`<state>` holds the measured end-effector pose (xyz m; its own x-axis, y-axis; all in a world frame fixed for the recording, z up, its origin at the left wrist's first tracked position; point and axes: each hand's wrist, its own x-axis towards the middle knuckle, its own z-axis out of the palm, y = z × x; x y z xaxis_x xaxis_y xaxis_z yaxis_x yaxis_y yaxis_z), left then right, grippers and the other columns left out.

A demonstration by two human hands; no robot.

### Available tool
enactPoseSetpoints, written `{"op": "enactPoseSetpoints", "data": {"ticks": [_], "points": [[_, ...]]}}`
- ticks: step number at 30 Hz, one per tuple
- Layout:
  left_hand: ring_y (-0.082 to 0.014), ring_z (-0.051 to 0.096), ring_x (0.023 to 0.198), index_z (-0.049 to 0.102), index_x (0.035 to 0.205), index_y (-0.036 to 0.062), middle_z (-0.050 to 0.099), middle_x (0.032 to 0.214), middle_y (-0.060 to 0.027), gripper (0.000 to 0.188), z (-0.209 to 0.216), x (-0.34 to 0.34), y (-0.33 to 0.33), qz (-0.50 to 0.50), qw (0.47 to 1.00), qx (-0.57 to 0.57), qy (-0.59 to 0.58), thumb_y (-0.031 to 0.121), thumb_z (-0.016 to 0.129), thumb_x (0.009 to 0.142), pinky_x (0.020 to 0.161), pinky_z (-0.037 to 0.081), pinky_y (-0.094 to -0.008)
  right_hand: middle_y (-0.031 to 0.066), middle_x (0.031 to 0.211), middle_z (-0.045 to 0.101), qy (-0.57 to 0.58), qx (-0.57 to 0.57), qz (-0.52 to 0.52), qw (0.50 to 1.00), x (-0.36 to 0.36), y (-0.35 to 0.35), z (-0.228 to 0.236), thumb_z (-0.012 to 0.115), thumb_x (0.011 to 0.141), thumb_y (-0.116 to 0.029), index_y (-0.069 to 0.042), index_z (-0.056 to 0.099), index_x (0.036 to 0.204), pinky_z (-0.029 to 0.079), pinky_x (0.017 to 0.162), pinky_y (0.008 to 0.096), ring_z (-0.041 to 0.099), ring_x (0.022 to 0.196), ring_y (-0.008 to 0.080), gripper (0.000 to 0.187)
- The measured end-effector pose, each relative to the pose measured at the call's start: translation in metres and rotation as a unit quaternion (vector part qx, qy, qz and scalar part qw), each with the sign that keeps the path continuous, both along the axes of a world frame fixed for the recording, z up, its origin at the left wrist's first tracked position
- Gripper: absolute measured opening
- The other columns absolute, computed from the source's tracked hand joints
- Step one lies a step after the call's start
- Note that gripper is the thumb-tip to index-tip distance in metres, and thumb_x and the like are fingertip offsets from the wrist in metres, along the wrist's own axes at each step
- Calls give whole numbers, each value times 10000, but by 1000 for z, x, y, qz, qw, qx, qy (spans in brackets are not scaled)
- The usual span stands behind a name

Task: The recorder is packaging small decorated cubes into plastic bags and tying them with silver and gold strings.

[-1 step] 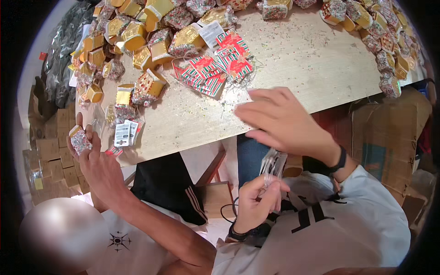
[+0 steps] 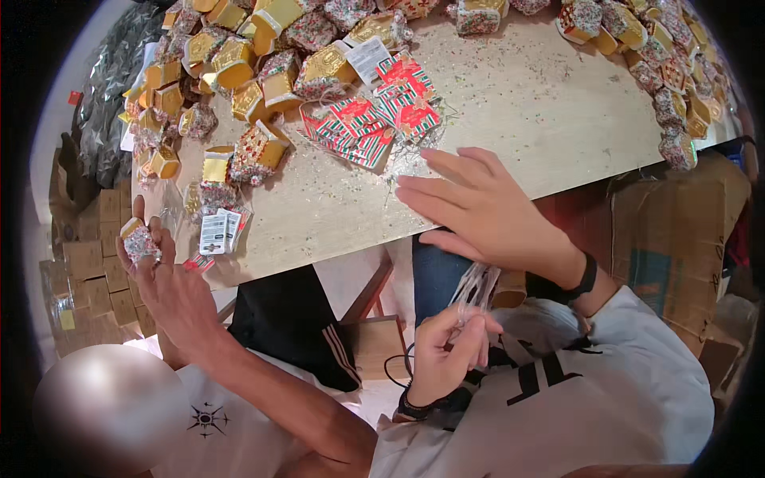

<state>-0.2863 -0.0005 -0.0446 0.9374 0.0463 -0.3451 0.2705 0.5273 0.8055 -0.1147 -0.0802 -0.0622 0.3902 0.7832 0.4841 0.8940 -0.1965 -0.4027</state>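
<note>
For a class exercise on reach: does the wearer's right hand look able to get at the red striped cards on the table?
Probably yes: the right hand looks open and is close to the red striped cards, with only loose thin threads visible between them.

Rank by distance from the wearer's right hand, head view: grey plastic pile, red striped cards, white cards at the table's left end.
From the right hand:
1. Red striped cards: just beyond its fingertips.
2. White cards: left, near the table's front edge.
3. Grey plastic pile: far left, off the table.
</note>
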Motion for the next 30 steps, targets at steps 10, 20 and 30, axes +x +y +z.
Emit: {"op": "enactPoseSetpoints", "data": {"ticks": [10, 20, 30], "points": [[-65, 390, 418, 552, 830, -57, 404, 502, 4, 245, 1, 0, 4, 111, 994, 14, -1, 102, 414, 954, 425, 336, -205, 61, 1001, 603, -144, -9, 9, 989, -11, -10, -20, 600, 689, -101, -16, 611, 950, 441, 869, 378, 558, 1002, 208, 274], [-57, 396, 424, 553, 856, -38, 406, 506, 10, 242, 6, 13, 1, 127, 992, 27, 3, 116, 403, 966, 419, 297, -193, 76, 768, 566, 8, 147, 0, 989, -6, -19, -31, 641, 650, 13, -1, 641, 877, 448, 598, 316, 554, 705, 214, 228], [-31, 472, 484, 577, 867, -44, 540, 619, -20, 168, 0, 21, -23, 178, 965, 191, -38, 72, 474, 932, 451, 359, -175, 81, 766, 501, 164, 53, 4, 985, -35, -74, 29, 629, 625, 77, -28, 625, 857, 403, 556, 303, 496, 663, 232, 254]]}}
